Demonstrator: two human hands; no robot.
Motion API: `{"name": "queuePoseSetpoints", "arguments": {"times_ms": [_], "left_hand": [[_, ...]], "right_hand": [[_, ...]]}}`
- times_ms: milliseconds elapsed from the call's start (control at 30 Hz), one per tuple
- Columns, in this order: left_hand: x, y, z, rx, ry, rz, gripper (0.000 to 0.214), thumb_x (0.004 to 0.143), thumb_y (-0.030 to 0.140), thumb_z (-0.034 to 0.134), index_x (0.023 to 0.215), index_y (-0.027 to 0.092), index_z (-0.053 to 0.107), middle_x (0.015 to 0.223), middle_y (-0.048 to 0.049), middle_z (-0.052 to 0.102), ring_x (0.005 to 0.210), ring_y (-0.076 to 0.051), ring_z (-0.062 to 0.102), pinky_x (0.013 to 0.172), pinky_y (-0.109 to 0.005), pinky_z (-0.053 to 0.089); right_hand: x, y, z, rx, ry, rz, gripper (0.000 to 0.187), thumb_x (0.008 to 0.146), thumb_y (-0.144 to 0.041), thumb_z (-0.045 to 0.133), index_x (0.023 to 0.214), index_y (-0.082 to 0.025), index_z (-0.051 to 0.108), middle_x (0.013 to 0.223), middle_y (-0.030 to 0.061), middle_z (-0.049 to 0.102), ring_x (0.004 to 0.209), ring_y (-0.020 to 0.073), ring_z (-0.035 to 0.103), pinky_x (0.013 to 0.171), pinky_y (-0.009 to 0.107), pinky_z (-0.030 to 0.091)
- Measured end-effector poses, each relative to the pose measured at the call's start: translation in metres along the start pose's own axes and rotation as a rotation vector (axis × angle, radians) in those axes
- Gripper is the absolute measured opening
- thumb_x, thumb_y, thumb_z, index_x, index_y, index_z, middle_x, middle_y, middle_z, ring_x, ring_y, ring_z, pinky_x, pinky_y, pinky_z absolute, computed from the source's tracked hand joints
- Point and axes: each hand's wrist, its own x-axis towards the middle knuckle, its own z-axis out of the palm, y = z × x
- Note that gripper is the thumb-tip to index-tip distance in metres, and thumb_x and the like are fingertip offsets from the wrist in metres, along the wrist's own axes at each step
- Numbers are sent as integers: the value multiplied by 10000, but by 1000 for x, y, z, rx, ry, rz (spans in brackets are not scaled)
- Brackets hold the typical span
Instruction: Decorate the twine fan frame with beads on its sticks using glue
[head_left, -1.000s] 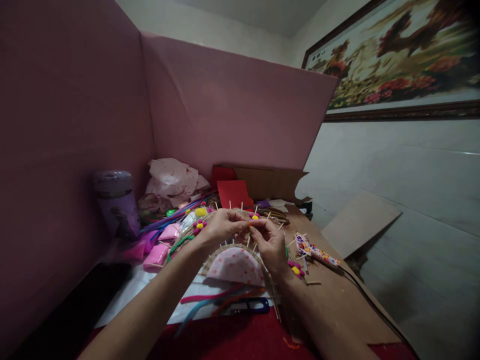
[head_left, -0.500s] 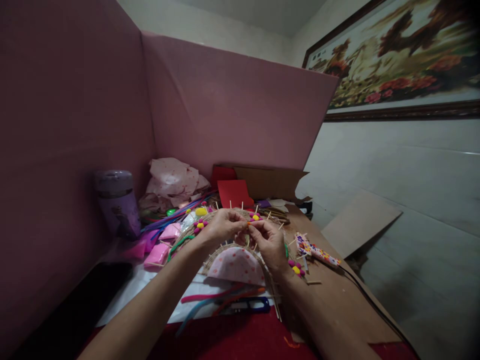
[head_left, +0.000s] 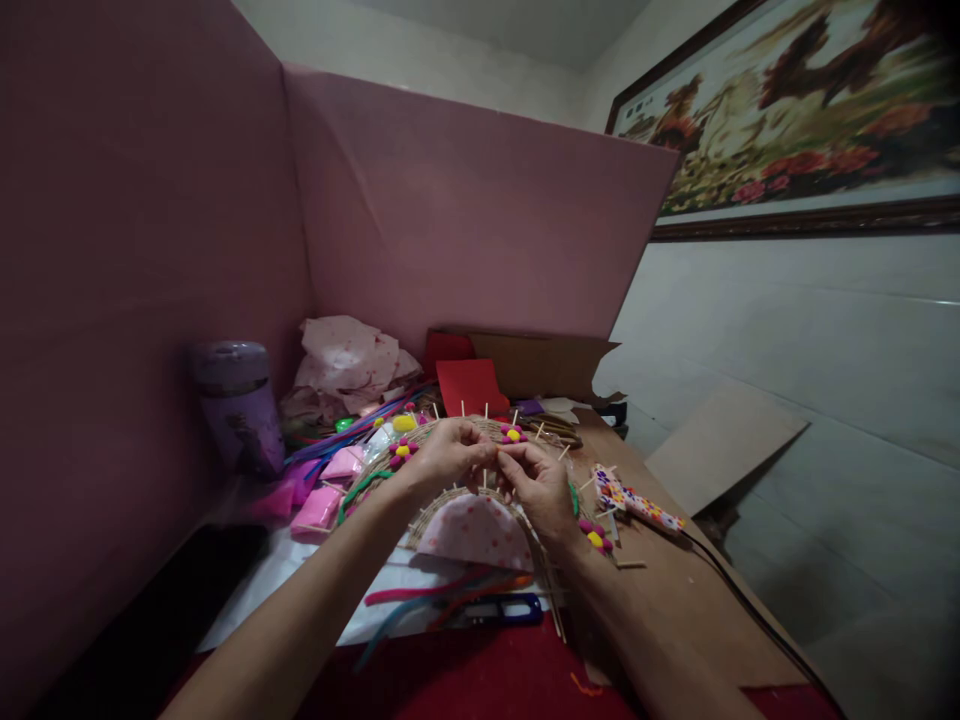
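My left hand [head_left: 455, 457] and my right hand [head_left: 538, 488] meet fingertip to fingertip in mid-view. Both pinch a tiny orange piece [head_left: 496, 453], mostly covered by the fingers, so its kind does not show. Beneath them lies an arched piece of twine woven round wooden sticks [head_left: 424, 520], with a half-round of dotted pale cloth [head_left: 476, 535] inside its curve. Purple flowers with yellow centres sit on the arch: one at left [head_left: 403, 452], one at the top [head_left: 514, 434], one at right [head_left: 595, 538].
Pink, blue and orange fuzzy stems [head_left: 397, 596] lie in front beside a blue-handled tool [head_left: 517, 608]. A patterned glue gun [head_left: 637, 507] with a cord rests on cardboard at right. Pink packets [head_left: 319, 508], a purple tumbler [head_left: 238, 415] and crumpled cloth [head_left: 349, 355] stand left.
Both hands stay close together with only slight finger movement. The orange piece shows less between the fingertips now. The whole view has shifted very slightly.
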Motion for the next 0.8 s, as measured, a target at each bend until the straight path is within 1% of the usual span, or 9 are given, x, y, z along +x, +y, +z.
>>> {"name": "queuePoseSetpoints", "arguments": {"times_ms": [100, 233, 333, 467, 567, 633, 733, 800], "left_hand": [[1, 0, 0, 18, -15, -3, 254, 689, 298, 585, 530, 104, 543, 426, -6, 528, 356, -81, 476, 358, -190, 393], [3, -4, -1, -20, -28, -25, 255, 685, 309, 595, 544, 101, 551, 443, -13, 544, 365, -87, 487, 369, -203, 412], [4, -8, 0, -62, -21, -43, 249, 673, 311, 614, 553, 105, 544, 439, -10, 543, 366, -91, 493, 390, -217, 431], [3, -10, 2, -131, -20, -47, 273, 648, 334, 651, 551, 103, 541, 426, -8, 537, 357, -89, 490, 388, -209, 410], [2, -8, 3, -187, -47, -51, 285, 633, 338, 670, 544, 99, 544, 414, -11, 532, 355, -92, 493, 383, -204, 394], [1, -7, 3, -237, -65, -61, 274, 621, 325, 683, 558, 90, 557, 438, -20, 550, 367, -91, 503, 388, -199, 393], [0, -5, 1, -317, -65, -86, 258, 600, 302, 701, 578, 81, 571, 501, -33, 585, 397, -83, 520, 412, -196, 416], [-1, -4, -1, -330, -52, -102, 253, 593, 294, 705, 576, 79, 573, 508, -33, 586, 407, -83, 522, 424, -200, 432]], "right_hand": [[0, 1, 1, 3, -2, 27, 261, 725, -399, 634, 763, -143, 599, 520, -33, 542, 405, 76, 446, 372, 194, 363], [0, 3, 1, 1, -8, 22, 260, 736, -390, 625, 785, -136, 605, 524, -34, 544, 412, 71, 448, 386, 190, 363], [-2, 6, 0, -10, 17, 15, 257, 742, -386, 619, 780, -133, 603, 493, -49, 511, 392, 59, 410, 376, 182, 323], [-4, 10, 1, -23, 43, -1, 227, 745, -365, 617, 776, -141, 598, 499, -58, 493, 395, 49, 375, 374, 175, 276], [-5, 12, 2, -40, 84, -41, 189, 744, -337, 617, 745, -150, 589, 550, -46, 520, 431, 51, 398, 396, 174, 292], [-4, 13, 3, -13, 100, -34, 191, 739, -341, 620, 739, -153, 582, 561, -45, 525, 430, 51, 399, 397, 175, 295], [-3, 12, 3, 59, 77, 9, 225, 742, -377, 613, 769, -155, 590, 543, -48, 517, 414, 54, 398, 390, 179, 302], [-3, 10, 3, 69, 57, 16, 239, 748, -386, 609, 790, -150, 602, 533, -44, 522, 422, 61, 419, 403, 183, 323]]}}
